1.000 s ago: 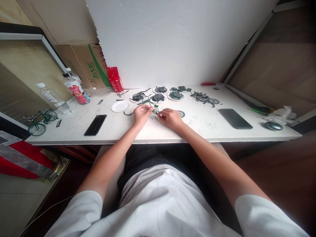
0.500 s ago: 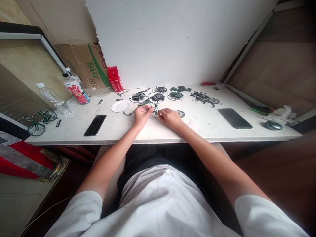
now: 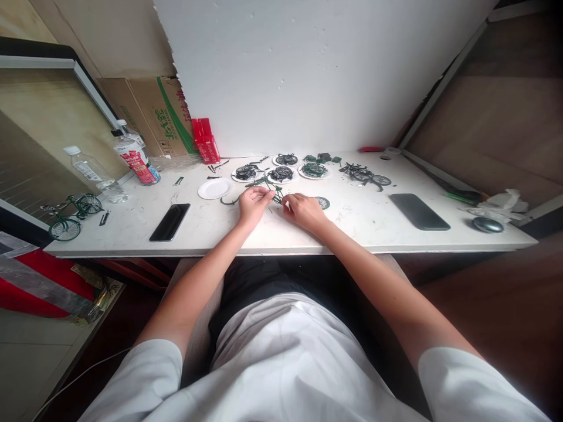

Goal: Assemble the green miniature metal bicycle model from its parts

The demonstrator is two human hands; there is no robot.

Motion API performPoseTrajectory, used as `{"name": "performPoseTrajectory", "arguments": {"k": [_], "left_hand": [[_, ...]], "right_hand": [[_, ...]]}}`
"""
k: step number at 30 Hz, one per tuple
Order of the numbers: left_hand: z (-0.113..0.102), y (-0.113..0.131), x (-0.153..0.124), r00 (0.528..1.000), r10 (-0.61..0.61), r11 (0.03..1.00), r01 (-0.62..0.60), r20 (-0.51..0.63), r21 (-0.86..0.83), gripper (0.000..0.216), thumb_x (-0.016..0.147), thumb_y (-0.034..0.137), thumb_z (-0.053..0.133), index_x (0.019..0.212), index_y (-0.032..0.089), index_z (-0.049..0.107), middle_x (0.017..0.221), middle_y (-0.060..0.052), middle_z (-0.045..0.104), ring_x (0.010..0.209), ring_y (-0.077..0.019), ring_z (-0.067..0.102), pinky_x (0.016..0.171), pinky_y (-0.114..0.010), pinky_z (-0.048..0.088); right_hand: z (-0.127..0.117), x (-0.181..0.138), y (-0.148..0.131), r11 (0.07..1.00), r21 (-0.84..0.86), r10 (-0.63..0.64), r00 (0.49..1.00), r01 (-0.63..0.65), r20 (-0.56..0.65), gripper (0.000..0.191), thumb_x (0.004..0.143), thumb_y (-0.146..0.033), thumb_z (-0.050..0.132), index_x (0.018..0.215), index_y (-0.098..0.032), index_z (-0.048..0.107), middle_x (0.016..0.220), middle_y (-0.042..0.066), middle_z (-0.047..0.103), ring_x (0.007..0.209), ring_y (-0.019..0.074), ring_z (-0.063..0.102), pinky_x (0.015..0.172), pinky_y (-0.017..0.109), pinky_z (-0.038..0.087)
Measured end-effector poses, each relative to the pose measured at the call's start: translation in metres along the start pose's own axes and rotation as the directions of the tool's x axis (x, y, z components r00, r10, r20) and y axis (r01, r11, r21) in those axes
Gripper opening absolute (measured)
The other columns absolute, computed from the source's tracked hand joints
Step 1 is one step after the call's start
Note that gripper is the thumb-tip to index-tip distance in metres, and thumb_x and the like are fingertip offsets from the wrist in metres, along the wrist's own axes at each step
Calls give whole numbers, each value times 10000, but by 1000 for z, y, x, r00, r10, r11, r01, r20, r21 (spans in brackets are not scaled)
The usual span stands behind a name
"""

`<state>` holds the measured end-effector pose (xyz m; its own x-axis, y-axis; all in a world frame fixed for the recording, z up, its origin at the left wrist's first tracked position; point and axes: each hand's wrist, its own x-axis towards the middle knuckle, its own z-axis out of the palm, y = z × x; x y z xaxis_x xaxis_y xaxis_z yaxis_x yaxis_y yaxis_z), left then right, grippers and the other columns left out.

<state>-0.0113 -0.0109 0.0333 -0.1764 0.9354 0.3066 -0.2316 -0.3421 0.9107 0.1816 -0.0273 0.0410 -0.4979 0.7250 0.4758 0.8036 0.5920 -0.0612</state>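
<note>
Head view: left hand (image 3: 253,206) has thumb and fingertips pinching a small green bicycle frame (image 3: 278,198), which sits between both hands over the white table (image 3: 281,237). Right hand (image 3: 303,210) is at the frame's right side, fingers curled, tips bunched; can't tell if they grip anything. Spoked wheel (image 3: 323,203) just beyond the right knuckles, partly hidden. Curved green strip (image 3: 229,202) near the left hand. Behind the hands: plates with black and green parts (image 3: 314,170). Model bicycle (image 3: 65,230) upright at far left, phone (image 3: 170,223) nearer.
</note>
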Motion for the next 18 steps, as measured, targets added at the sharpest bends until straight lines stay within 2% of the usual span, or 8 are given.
{"name": "performPoseTrajectory", "arguments": {"k": [4,9,18], "left_hand": [[-3,-1,2,1000,10,1000,-10,-28,-10,551,587,488,1017,846,157,663,890,-89,766,874,-200,762,859,-386,648],[-6,-4,5,998,-29,999,27,-61,-42,549,575,465,1025,845,161,657,846,-63,759,860,-189,760,889,-384,641],[-4,-6,5,999,-26,999,25,-40,-43,503,599,404,1021,850,156,663,885,-91,775,892,-201,769,906,-376,625]], "right_hand": [[1,-1,2,1000,25,3,998,-1,-67,280,1038,-192,520,1165,-166,769,997,102,785,858,224,659,665,319,342],[2,-2,2,1000,26,-17,997,18,-71,337,1062,-241,521,1245,-166,793,964,110,785,846,225,655,668,323,365],[4,-2,3,996,-66,-56,998,54,-39,347,1091,-229,480,1155,-169,815,934,124,784,867,240,649,657,338,322]]}}
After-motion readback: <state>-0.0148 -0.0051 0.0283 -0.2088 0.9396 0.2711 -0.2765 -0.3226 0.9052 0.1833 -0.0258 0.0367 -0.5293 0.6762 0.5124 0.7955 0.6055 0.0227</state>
